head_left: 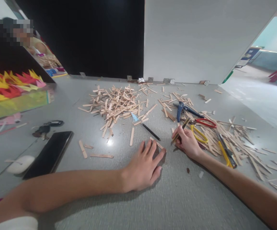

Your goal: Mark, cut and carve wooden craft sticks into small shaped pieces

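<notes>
Item: short flat pale wooden craft stick (158, 144), centre frame on the grey desk (177, 198). My left hand (144, 166) presses it, fingers spread flat. My right hand (187, 142) grips a slim dark-and-wood tool (181, 129). I judge the stick light, stiff, snappable; hold by its long edges.

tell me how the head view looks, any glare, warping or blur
Head view: wide-angle warping bends the grey table's edges and stretches both forearms; a small bright glare spot sits on the tabletop below the pile of pale wooden craft sticks; soft shadow lies under the left hand; the right hand holding a dark pencil-like tool is fairly sharp; the doorway at far right is overexposed.
</notes>
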Motion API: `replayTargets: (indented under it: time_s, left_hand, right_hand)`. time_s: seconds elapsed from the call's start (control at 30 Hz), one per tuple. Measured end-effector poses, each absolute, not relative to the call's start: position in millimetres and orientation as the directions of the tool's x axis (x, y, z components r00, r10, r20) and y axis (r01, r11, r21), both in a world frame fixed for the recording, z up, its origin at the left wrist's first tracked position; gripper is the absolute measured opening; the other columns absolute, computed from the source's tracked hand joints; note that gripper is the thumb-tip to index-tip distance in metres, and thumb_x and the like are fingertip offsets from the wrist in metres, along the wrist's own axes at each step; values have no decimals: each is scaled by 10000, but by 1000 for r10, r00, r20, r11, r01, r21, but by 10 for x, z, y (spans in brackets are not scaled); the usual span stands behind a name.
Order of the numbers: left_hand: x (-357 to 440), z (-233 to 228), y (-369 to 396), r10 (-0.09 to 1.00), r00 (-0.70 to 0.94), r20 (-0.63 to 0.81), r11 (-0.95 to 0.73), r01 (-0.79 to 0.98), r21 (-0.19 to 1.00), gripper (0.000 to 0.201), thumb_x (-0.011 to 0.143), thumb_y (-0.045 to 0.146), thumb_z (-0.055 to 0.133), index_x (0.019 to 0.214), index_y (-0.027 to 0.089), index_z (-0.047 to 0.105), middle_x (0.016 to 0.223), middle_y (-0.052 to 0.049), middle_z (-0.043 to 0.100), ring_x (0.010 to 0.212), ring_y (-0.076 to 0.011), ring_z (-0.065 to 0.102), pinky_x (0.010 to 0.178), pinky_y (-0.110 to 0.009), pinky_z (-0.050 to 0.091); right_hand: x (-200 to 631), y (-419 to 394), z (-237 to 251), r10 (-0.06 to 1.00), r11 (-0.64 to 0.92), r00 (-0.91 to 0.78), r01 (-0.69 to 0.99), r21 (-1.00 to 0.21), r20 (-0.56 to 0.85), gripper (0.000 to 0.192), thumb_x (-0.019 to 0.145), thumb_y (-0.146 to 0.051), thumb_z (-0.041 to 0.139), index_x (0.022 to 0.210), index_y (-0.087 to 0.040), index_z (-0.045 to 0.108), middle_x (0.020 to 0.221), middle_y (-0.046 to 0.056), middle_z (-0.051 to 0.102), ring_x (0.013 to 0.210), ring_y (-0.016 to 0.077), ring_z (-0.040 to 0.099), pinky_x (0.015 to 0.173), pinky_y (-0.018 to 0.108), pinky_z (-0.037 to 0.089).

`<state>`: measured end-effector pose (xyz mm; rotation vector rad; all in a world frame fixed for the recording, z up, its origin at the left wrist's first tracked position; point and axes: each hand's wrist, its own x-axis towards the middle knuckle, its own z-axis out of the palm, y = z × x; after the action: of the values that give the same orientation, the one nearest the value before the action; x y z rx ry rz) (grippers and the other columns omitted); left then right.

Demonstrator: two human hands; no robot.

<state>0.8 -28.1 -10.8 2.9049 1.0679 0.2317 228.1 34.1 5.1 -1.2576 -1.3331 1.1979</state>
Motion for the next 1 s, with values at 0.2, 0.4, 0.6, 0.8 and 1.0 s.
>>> replayTargets:
  time_s: [0.2, 0.4, 0.6, 0.8, 1.0]
  left_hand:
    - [-3, -71, -274, 648, 755, 97, -761, 641, 95, 600, 1129, 452, 346, 1636, 137, 402, 1646, -300, 430, 1567, -515, 364, 1219, -730, 326]
    - [-9, -64, -250, 652, 755, 70, -755, 640, 144, 628, 1112, 456, 414, 1656, 147, 366, 1668, -276, 422, 1605, -496, 313, 1259, -713, 309]
    - [-9, -89, -230, 639, 765, 75, -762, 617, 196, 651, 1105, 427, 446, 1668, 124, 325, 1728, -284, 331, 1641, -473, 241, 1291, -673, 278]
    - [-7, -64, -217, 598, 794, 110, -794, 568, 215, 616, 1096, 380, 459, 1656, 138, 373, 1737, -271, 332, 1634, -450, 282, 1290, -647, 292]
    - [-6, -88, -226, 605, 783, 142, -792, 575, 202, 599, 1094, 403, 451, 1638, 156, 407, 1731, -232, 377, 1627, -425, 310, 1296, -637, 273]
  right_hand:
    - [2234, 214, 105, 992, 112, -92, 248, -962, 91, 436, 790, -566, 885, 696, -202, 665, 438, -52, 536, 345, 103, 444, 353, 229, 366]
    - [2259, 130, 18, 904, 417, -287, 437, -797, 316, 258, 934, -403, 725, 752, -220, 730, 674, 34, 735, 576, 161, 652, 552, 271, 531]
    - [2279, 128, 58, 870, 484, -373, 511, -710, 324, 245, 1020, -343, 618, 841, -206, 715, 675, 13, 723, 560, 135, 622, 555, 249, 480]
    - [2262, 139, 105, 919, 369, -328, 518, -772, 219, 369, 1019, -450, 611, 721, -233, 624, 541, -21, 633, 468, 127, 526, 484, 256, 407]
    - [2240, 119, 136, 933, 324, -315, 521, -789, 176, 419, 1011, -518, 610, 694, -245, 597, 539, -13, 617, 474, 134, 494, 478, 270, 375]
